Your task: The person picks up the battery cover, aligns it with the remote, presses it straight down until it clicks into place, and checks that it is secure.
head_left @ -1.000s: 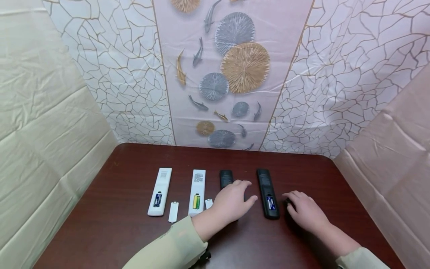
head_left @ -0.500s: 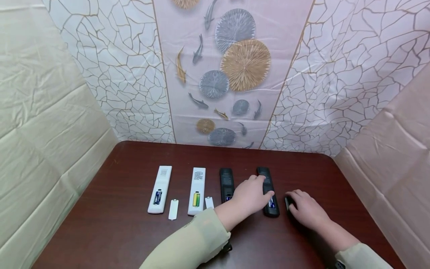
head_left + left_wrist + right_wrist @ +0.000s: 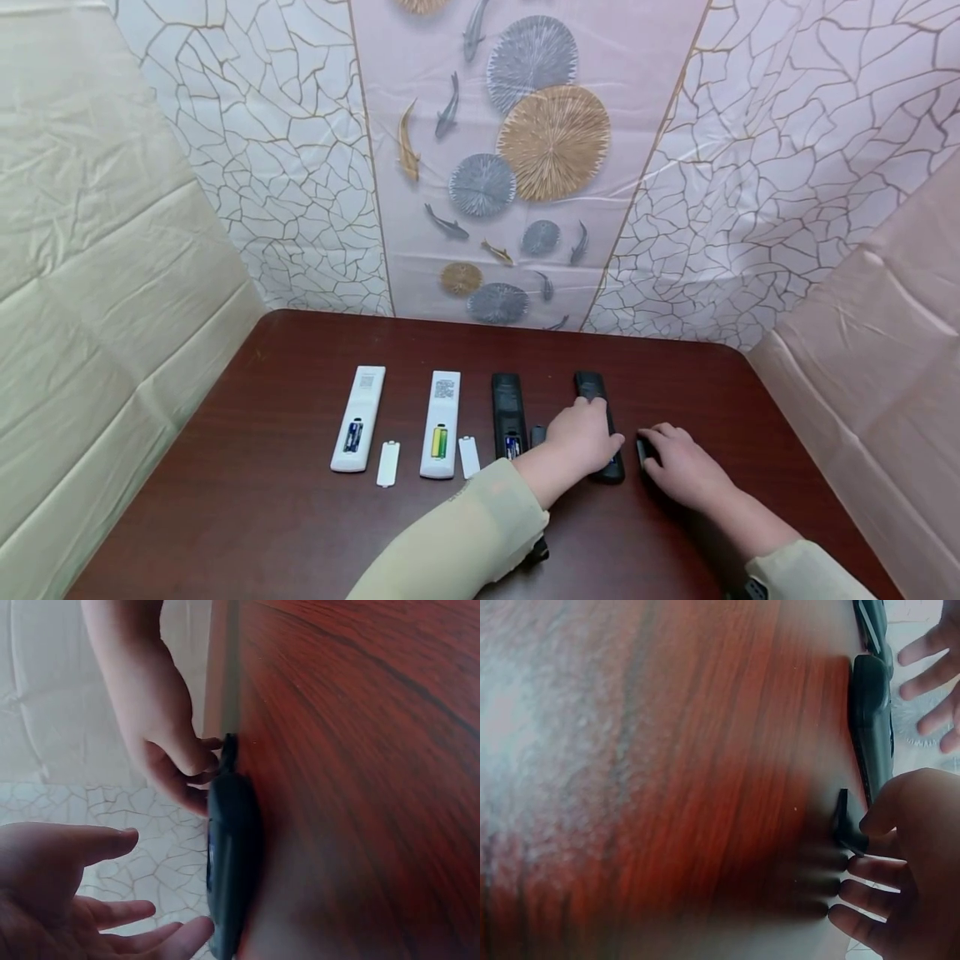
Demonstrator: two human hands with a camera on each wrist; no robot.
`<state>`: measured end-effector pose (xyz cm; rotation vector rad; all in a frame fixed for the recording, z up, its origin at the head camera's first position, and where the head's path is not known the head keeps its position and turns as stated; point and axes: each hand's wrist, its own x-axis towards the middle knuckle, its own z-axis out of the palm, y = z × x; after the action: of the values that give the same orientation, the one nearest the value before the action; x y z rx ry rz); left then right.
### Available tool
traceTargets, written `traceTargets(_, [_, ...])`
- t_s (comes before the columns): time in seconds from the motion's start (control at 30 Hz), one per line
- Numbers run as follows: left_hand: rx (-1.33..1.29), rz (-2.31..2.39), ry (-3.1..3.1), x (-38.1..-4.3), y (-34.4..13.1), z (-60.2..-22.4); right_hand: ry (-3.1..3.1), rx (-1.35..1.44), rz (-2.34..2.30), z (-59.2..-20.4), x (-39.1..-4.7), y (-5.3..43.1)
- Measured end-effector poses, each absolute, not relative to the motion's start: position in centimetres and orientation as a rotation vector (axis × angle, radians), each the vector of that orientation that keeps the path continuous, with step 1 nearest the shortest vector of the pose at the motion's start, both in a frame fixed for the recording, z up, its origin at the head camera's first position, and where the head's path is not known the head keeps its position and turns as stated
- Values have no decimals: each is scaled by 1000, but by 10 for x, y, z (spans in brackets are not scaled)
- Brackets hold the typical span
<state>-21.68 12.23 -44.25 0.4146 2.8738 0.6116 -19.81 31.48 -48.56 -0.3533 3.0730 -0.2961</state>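
Note:
My left hand (image 3: pixel 582 437) is over the far-right black remote control (image 3: pixel 612 471), hiding its middle. Its fingers are spread and hold nothing; in the left wrist view the remote (image 3: pixel 233 862) lies just beyond the fingertips. To the right, my right hand (image 3: pixel 686 465) has thumb and forefinger on a small black battery cover (image 3: pixel 847 823) at the table surface. The other fingertips reach down to the wood. Another black remote (image 3: pixel 508 400) lies back up left of my left hand, a blue battery (image 3: pixel 513 447) in its bay. A dark cover (image 3: pixel 537 435) shows beside it, partly hidden by my hand.
Two white remotes, the left one (image 3: pixel 362 408) with dark blue batteries and the other (image 3: pixel 442 408) with yellow and green batteries, lie farther left. Beside them are white battery covers (image 3: pixel 387 464). A patterned cloth (image 3: pixel 300 167) hangs behind the brown table (image 3: pixel 247 467).
My left hand has moved right, from over the inner black remote to over the far-right one. The right hand stays at the small black cover, almost still.

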Motion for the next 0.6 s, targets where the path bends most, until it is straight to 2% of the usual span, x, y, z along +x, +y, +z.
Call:
traceTargets(0.2, [317,556,2850,-219,132,-449,3058,-352,-290,-485,-198,314])
traceTargets(0.6, [310,344,2833,-220,146,-461,3046,-371,-293,-483,-198,314])
